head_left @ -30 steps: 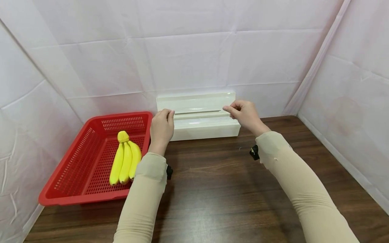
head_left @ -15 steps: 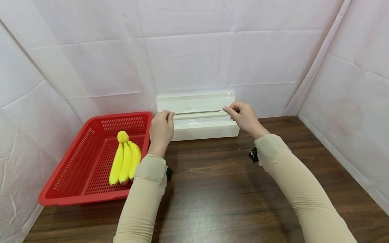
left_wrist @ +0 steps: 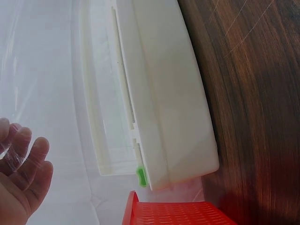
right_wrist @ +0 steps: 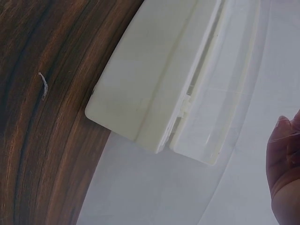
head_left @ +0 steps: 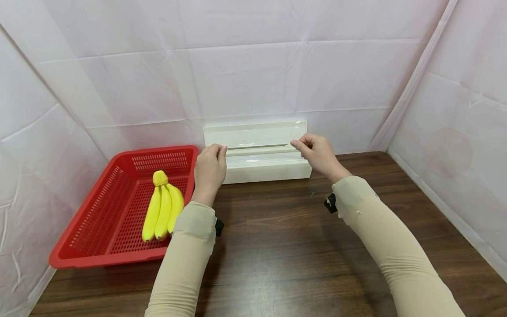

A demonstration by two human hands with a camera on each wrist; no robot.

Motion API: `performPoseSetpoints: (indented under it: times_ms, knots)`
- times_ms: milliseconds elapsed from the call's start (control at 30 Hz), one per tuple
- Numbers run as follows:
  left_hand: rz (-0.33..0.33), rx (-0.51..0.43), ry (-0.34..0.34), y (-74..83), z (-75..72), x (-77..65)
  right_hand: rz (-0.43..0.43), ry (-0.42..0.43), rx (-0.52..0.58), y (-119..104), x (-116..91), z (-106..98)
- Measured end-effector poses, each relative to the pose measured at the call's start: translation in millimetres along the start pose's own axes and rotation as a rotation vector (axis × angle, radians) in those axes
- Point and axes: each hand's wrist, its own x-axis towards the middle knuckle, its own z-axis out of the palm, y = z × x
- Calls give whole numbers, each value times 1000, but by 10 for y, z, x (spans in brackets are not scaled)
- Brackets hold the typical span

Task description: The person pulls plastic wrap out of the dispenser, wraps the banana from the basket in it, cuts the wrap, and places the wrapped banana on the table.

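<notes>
At the back of the table is a long white cling film dispenser (head_left: 269, 172), its lid (head_left: 255, 132) raised toward the rear curtain. A green cutter slider (left_wrist: 141, 176) shows at one end in the left wrist view. My left hand (head_left: 209, 171) pinches the clear cling film (left_wrist: 14, 75) above the dispenser's left end, with wrinkled film glinting across the fingers. Over the right end, my right hand (head_left: 319, 152) pinches the film between thumb and fingers. The sheet between the hands is almost invisible apart from glare.
A red plastic basket (head_left: 111, 257) stands at the left, holding a bunch of yellow bananas (head_left: 162, 211). White curtains (head_left: 245, 75) enclose the back and sides. A small whitish scrap (right_wrist: 44, 86) lies on the dark wooden table (head_left: 269, 259).
My right hand has dropped very slightly, and its forearm has shifted a little. The left hand, dispenser, basket and bananas look nearly the same.
</notes>
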Motion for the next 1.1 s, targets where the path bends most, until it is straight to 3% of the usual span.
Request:
performPoseSetpoints:
  times_ms: [367, 1100]
  knots:
    - [-52, 14, -35, 49, -28, -56, 5, -2, 6, 37, -27, 10]
    - [-27, -31, 16, 96, -94, -178, -17, 11, 49, -6, -80, 2]
